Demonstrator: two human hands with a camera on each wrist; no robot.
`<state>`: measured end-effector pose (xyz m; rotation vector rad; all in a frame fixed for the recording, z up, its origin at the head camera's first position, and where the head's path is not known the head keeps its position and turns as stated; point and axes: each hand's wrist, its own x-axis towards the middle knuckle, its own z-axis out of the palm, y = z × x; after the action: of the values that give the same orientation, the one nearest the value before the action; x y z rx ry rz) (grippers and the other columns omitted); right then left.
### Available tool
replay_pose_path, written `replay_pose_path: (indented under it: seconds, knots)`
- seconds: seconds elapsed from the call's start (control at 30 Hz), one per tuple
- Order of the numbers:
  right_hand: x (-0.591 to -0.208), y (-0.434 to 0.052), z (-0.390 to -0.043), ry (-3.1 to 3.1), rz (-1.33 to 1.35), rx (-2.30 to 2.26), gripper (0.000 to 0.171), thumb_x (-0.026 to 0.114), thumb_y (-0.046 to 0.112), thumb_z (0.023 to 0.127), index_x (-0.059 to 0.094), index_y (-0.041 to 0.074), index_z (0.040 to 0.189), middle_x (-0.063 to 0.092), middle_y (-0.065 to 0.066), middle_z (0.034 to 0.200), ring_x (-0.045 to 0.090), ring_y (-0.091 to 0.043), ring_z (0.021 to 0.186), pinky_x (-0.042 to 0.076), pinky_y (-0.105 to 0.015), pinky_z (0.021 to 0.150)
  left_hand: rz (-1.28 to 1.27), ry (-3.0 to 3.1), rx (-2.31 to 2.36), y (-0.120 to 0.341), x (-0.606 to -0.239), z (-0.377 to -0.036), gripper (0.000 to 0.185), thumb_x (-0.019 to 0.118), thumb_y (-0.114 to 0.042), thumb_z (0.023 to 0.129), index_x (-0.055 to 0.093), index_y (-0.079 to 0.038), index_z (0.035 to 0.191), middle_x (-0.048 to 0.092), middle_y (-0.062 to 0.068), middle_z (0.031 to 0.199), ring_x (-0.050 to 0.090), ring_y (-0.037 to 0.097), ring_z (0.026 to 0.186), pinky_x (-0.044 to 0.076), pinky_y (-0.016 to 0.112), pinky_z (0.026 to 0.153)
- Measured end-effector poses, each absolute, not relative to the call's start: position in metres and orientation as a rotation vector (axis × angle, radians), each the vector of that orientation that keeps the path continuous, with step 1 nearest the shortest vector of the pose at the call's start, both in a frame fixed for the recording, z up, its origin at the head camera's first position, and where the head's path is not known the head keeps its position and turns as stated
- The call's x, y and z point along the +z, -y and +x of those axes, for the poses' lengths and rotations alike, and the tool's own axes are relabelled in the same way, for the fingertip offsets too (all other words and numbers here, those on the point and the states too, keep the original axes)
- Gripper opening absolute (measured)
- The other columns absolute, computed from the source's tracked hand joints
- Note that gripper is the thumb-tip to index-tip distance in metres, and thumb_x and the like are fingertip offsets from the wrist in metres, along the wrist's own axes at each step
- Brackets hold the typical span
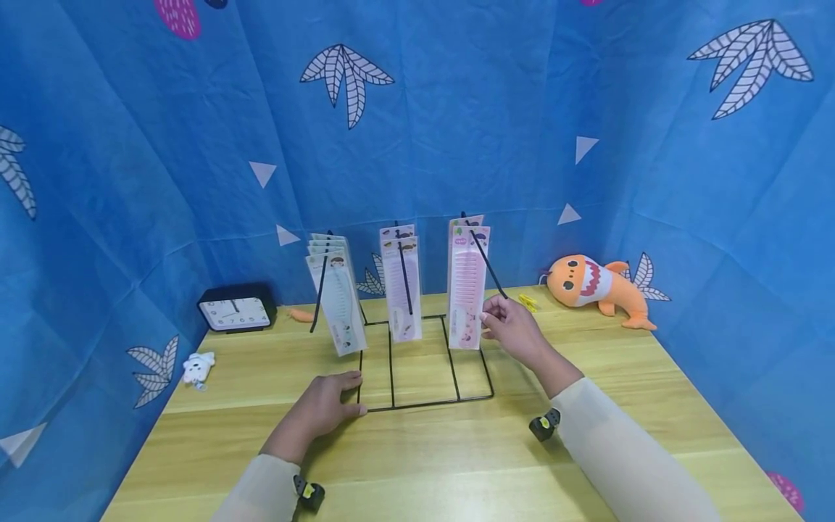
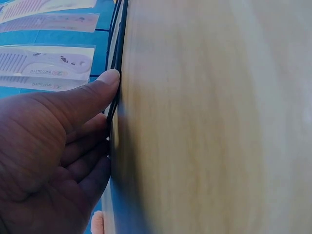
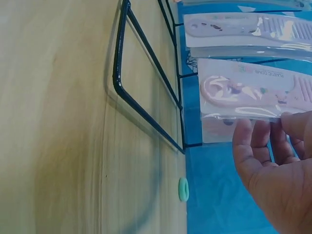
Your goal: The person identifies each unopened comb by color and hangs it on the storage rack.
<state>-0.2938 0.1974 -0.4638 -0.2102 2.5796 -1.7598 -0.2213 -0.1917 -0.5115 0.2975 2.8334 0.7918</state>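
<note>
A black wire display rack [image 1: 427, 403] stands on the wooden table with packaged plastic combs hanging from its three prongs. Pale green packs [image 1: 339, 304] hang at left, lilac packs [image 1: 403, 290] in the middle, pink packs at right. With thumb and fingertips, my right hand [image 1: 515, 333] pinches the side edge of the front pink comb pack [image 3: 243, 90], which hangs on the right prong. At the rack's front left corner, my left hand [image 1: 326, 406] touches the base wire with extended thumb and fingers. Its thumb [image 2: 109, 78] lies against the black wire in the left wrist view.
A black-framed clock [image 1: 236, 310] and a small white plush toy [image 1: 198, 367] are at the left. An orange shark plush [image 1: 603, 286] lies back right, with yellow clips [image 1: 528, 301] beside it. A green ring [image 3: 183, 189] shows beyond the rack base. Blue patterned cloth surrounds the table.
</note>
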Motion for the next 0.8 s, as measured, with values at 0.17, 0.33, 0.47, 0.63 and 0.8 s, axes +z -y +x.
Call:
replay_pose_path:
  seconds: [0.17, 0.33, 0.47, 0.63, 0.8]
  knots:
    - [-0.466, -0.195, -0.301, -2.607, -0.138, -1.748, 0.014, 0.056, 0.016, 0.115, 0.062, 0.003, 0.117, 0.063, -0.016, 0.112, 0.07, -0.033, 0.109, 0.067, -0.051, 0.101, 0.301, -2.841, 0.799, 0.192, -0.512, -0.221, 0.059, 0.086, -0.026, 0.096, 0.067, -0.007, 0.149, 0.058, 0.01, 0.163, 0.049, 0.04, 0.155, 0.041, 0.058, 0.129]
    - [-0.466, -0.196, -0.307, -2.68, -0.063, -1.679, 0.017, 0.055, 0.021, 0.116, 0.063, 0.006, 0.12, 0.067, -0.016, 0.121, 0.072, -0.033, 0.111, 0.064, -0.049, 0.097, 0.3, -2.838, 0.807, 0.192, -0.512, -0.221, 0.059, 0.086, -0.026, 0.096, 0.068, -0.007, 0.148, 0.058, 0.009, 0.163, 0.049, 0.04, 0.155, 0.042, 0.058, 0.129]
    - [-0.467, -0.197, -0.309, -2.715, -0.022, -1.662, 0.02, 0.054, 0.023, 0.116, 0.063, 0.007, 0.123, 0.068, -0.016, 0.126, 0.072, -0.033, 0.114, 0.061, -0.044, 0.096, 0.303, -2.839, 0.8, 0.192, -0.511, -0.221, 0.058, 0.086, -0.026, 0.096, 0.068, -0.007, 0.148, 0.058, 0.009, 0.163, 0.049, 0.039, 0.155, 0.042, 0.058, 0.129]
    - [-0.469, -0.196, -0.313, -2.689, 0.001, -1.718, 0.019, 0.054, 0.021, 0.116, 0.062, 0.006, 0.123, 0.067, -0.017, 0.127, 0.07, -0.034, 0.116, 0.062, -0.048, 0.103, 0.306, -2.841, 0.802, 0.192, -0.511, -0.221, 0.059, 0.086, -0.025, 0.096, 0.068, -0.007, 0.148, 0.058, 0.01, 0.163, 0.049, 0.039, 0.155, 0.042, 0.058, 0.129]
    - [-0.47, -0.195, -0.314, -2.673, 0.016, -1.742, 0.019, 0.055, 0.02, 0.115, 0.062, 0.005, 0.124, 0.067, -0.018, 0.127, 0.07, -0.034, 0.115, 0.062, -0.048, 0.103, 0.308, -2.842, 0.809, 0.193, -0.513, -0.221, 0.059, 0.086, -0.026, 0.096, 0.067, -0.006, 0.148, 0.058, 0.011, 0.163, 0.049, 0.039, 0.155, 0.042, 0.058, 0.129]
